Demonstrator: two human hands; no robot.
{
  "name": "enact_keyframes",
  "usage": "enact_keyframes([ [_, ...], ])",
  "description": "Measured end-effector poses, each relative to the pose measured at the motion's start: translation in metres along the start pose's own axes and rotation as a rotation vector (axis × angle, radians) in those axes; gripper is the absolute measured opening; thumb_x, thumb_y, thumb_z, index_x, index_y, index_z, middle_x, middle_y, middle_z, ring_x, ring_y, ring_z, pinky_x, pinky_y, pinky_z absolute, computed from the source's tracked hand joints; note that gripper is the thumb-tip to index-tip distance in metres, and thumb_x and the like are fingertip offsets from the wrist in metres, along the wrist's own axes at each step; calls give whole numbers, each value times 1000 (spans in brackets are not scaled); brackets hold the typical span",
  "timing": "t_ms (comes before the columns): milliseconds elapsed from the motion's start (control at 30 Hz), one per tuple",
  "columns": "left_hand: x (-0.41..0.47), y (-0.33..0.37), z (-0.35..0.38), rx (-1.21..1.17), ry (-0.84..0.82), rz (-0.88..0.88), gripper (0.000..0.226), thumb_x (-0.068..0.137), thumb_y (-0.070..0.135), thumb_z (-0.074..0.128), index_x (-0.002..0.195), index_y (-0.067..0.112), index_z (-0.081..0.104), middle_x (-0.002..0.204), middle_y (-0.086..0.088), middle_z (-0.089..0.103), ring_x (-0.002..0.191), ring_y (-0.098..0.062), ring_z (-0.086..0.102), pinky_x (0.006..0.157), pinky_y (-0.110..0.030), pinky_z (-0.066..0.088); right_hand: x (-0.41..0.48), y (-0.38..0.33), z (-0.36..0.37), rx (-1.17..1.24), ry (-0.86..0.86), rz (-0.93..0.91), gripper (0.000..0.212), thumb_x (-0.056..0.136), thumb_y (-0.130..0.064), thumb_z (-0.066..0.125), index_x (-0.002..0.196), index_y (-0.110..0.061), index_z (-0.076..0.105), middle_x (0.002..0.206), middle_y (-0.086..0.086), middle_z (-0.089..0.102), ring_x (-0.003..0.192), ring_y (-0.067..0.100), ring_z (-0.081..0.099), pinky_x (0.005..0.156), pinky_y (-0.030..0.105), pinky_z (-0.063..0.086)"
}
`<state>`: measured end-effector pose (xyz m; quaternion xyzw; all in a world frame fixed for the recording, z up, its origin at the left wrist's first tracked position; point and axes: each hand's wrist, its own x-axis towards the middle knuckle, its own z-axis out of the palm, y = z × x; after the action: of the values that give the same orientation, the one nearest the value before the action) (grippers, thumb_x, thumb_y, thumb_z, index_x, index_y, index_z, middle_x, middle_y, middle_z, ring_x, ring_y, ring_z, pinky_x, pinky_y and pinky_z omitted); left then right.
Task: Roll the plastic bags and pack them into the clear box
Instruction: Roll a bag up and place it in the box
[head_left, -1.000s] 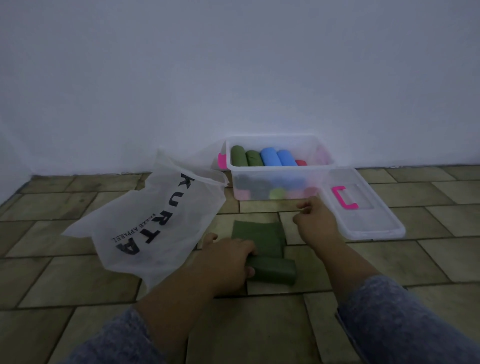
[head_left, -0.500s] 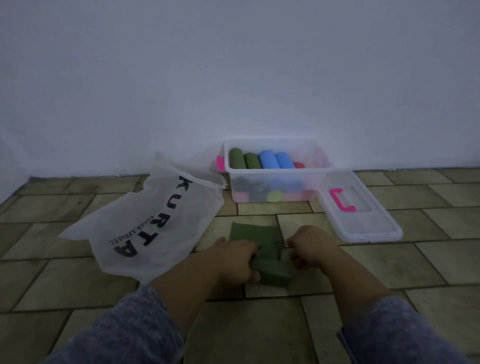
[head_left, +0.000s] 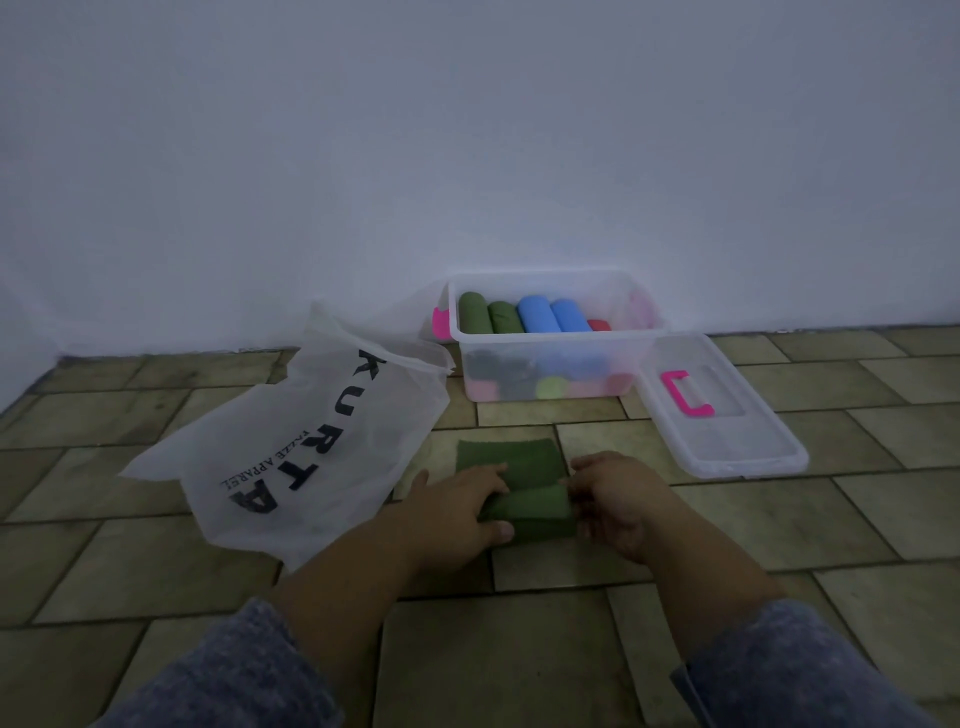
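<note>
Right hand (head_left: 618, 499) had come back beside left hand (head_left: 457, 504) — each curled round an end of the green bag (head_left: 530, 512) (soft, light, apt to unroll).

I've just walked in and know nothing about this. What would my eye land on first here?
In the middle, the left hand and right hand grip a half-rolled green bag on the tiled floor. Behind it, the clear box holds bright green, blue and red rolls, and its lid with a pink handle lies to the right. A big white bag printed KURTA sprawls on the left.
</note>
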<state>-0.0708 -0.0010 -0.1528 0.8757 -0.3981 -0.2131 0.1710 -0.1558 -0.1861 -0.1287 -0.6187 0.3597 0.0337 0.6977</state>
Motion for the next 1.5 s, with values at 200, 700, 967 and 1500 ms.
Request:
enact_keyframes([
  [200,2,5,6,120,-2,-7,41,89,48,52,127,34,45,156,15,15,144,-11,6,111,-54,-8,-4,-17,-13,162,177,-155,22,82,9,53,92,-11,55,76,12,56,58,19,50,51,31,47],
  [700,-15,1,-3,182,215,9,32,79,45,64,94,43,35,99,18,41,90,-6,40,80,-27,30,-16,20,4,-1094,-89,-566,35,74,-29,72,98,-39,48,103,-11,54,91,11,53,70,24,43],
  [967,-7,0,-4,334,247,-58,43,78,62,52,110,34,46,119,8,42,112,-13,40,106,-44,19,-1,19,4,-1097,-36,-493,31,93,-41,49,122,-34,57,120,-2,59,104,16,55,88,32,44],
  [1500,2,-2,-6,299,253,-113,40,92,52,34,126,34,45,126,6,53,125,-18,40,107,-59,-4,5,14,21,-1400,40,-845,49,78,-53,53,123,-38,42,120,-7,50,112,17,47,97,45,35],
])
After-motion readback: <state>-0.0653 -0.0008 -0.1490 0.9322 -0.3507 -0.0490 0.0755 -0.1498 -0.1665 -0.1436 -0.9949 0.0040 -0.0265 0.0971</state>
